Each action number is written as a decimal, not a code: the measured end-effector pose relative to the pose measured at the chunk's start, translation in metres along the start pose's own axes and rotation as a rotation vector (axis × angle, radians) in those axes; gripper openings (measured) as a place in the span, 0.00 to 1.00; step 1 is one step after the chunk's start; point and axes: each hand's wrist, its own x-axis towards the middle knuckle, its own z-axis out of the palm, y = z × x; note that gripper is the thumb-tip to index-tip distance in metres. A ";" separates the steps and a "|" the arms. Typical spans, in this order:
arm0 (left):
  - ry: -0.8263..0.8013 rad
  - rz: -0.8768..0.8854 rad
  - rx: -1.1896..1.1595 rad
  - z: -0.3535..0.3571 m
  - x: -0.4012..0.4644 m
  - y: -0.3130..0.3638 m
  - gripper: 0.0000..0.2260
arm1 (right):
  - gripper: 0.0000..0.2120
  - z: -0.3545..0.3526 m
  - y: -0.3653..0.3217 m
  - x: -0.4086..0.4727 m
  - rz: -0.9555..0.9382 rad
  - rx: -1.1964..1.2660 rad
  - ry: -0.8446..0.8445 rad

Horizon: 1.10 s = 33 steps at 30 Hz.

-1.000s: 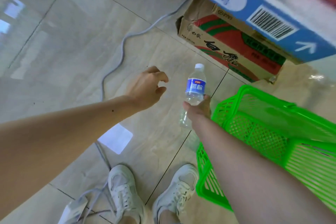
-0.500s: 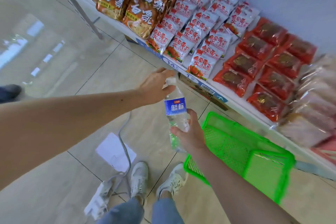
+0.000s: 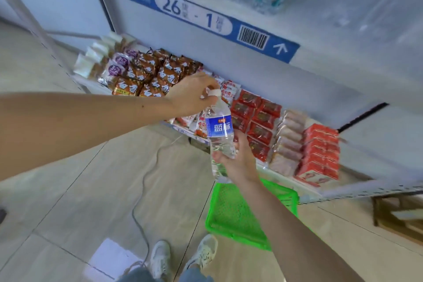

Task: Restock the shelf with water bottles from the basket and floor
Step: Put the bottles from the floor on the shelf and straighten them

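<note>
Head view: both hands hold a clear plastic water bottle with a blue label (image 3: 219,135) upright above the tiled floor (image 3: 91,190). Right hand (image 3: 235,160) grips its base; left hand (image 3: 192,95) pinches the white cap. Behind it lies the low snack shelf (image 3: 332,192), below it a green mesh basket (image 3: 231,220), beside it a grey cable (image 3: 144,181).

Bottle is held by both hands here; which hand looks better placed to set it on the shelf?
Probably the right hand: it grips the water bottle round its lower body, nearer the shelf. The left hand only pinches the cap.
</note>
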 end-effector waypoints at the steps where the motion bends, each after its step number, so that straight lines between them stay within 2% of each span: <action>1: 0.004 0.040 0.001 -0.011 0.003 0.015 0.12 | 0.33 -0.011 -0.009 -0.009 -0.020 -0.001 0.039; 12: 0.080 0.497 0.081 -0.099 0.032 0.175 0.12 | 0.35 -0.115 -0.082 -0.084 -0.157 0.085 0.366; 20: 0.170 0.748 0.064 -0.123 0.077 0.296 0.13 | 0.33 -0.213 -0.101 -0.082 -0.251 0.175 0.569; 25: 0.200 0.794 0.066 -0.122 0.120 0.377 0.15 | 0.35 -0.295 -0.106 -0.059 -0.283 0.207 0.690; 33: 0.201 0.750 0.178 -0.116 0.186 0.463 0.13 | 0.33 -0.403 -0.094 -0.011 -0.352 0.192 0.744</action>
